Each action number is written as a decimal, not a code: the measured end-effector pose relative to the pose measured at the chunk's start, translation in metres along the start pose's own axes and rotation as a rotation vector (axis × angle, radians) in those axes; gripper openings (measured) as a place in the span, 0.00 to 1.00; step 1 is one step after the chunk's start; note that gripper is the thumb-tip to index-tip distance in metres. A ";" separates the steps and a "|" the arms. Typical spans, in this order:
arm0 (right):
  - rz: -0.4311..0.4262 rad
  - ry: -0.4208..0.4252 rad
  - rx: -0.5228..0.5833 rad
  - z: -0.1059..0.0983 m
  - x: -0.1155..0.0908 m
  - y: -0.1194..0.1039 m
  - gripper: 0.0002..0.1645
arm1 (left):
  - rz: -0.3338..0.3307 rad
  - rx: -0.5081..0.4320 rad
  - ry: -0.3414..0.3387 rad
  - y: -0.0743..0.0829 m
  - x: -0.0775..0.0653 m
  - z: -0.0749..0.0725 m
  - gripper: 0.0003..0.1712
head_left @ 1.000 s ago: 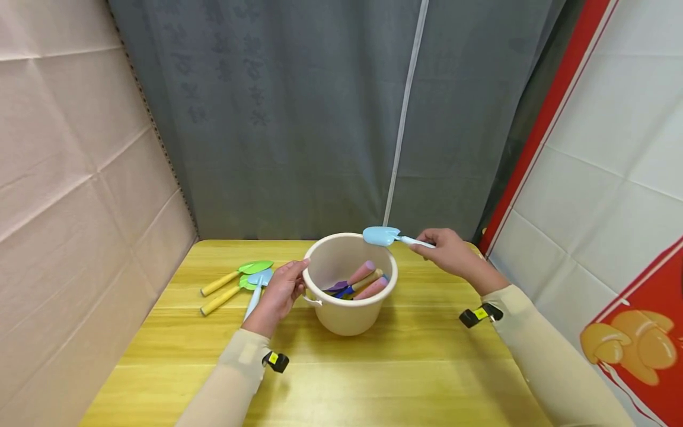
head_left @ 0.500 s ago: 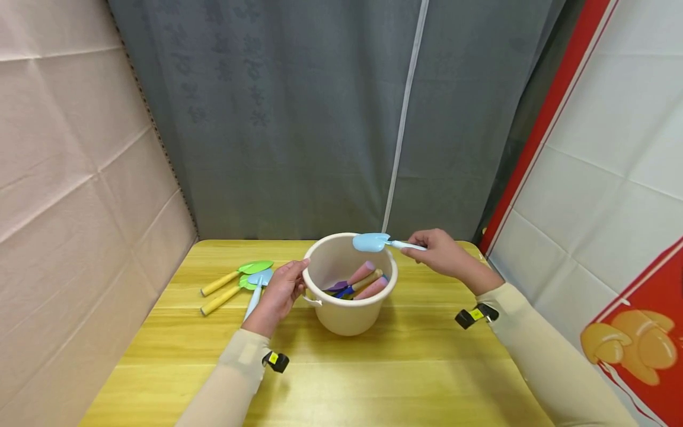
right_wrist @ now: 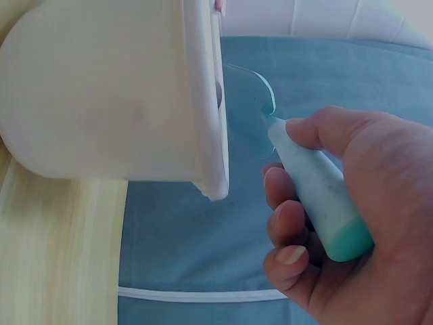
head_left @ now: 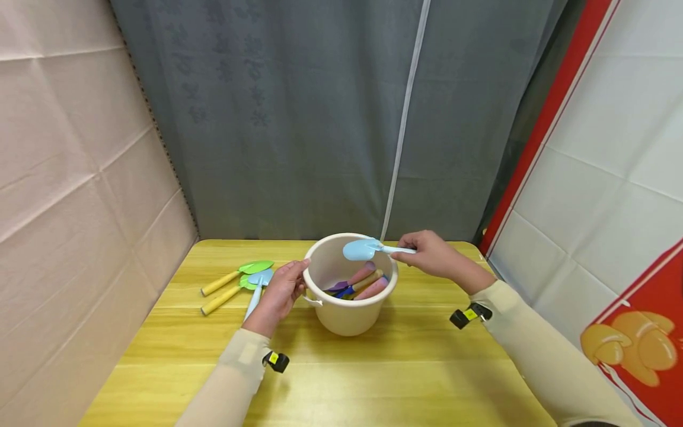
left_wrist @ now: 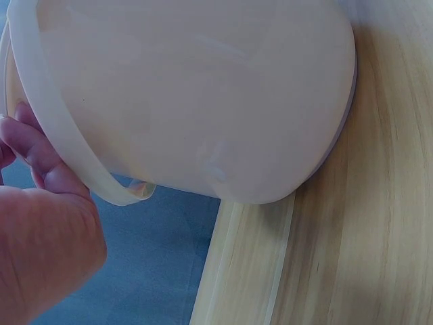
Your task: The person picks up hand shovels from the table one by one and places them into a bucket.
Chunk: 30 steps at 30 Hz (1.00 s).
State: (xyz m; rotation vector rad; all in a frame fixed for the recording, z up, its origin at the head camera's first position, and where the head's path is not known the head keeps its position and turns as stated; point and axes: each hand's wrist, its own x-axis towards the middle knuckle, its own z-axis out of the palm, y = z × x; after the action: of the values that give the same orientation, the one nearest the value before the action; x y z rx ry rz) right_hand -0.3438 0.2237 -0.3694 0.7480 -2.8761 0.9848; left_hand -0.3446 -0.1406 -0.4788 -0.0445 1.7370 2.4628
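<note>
A cream bucket (head_left: 347, 317) stands on the table, and its rim (left_wrist: 64, 128) is gripped at the left side by my left hand (head_left: 281, 296). My right hand (head_left: 433, 256) holds a light blue hand trowel (head_left: 358, 249) by its handle, the blade over the bucket's opening. In the right wrist view, the trowel's handle (right_wrist: 311, 183) lies between thumb and curled fingers. Inside the bucket are several tools with pink handles (head_left: 372, 289) and a tan handle (head_left: 368, 279); their blades are partly hidden.
Left of the bucket lie two green trowels with yellow handles (head_left: 220, 300) and another light blue trowel (head_left: 254, 299), partly behind my left hand. A grey curtain (head_left: 288, 130) hangs behind the wooden table (head_left: 373, 385). Cloth walls (head_left: 80, 178) stand at both sides.
My right hand has moved left with the light blue trowel, carrying its blade from the bucket's right rim to over the opening. My left hand stays on the rim.
</note>
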 end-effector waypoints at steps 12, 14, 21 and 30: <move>-0.031 -0.067 -0.025 0.007 0.003 -0.012 0.10 | -0.003 -0.002 0.003 0.000 0.000 0.001 0.15; -0.037 -0.077 -0.024 0.009 0.004 -0.014 0.11 | -0.001 -0.001 0.004 0.000 0.000 0.001 0.15; -0.061 -0.120 -0.008 0.014 0.005 -0.022 0.10 | 0.002 0.006 -0.001 0.000 0.000 0.000 0.15; -0.095 -0.154 -0.039 0.025 0.004 -0.033 0.08 | 0.004 0.015 0.005 -0.001 -0.001 0.001 0.15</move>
State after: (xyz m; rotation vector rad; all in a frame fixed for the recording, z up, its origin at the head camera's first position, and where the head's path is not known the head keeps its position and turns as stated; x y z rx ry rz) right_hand -0.3292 0.1845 -0.3695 0.9891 -2.9441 0.8958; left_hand -0.3439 -0.1398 -0.4793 -0.0453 1.7592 2.4538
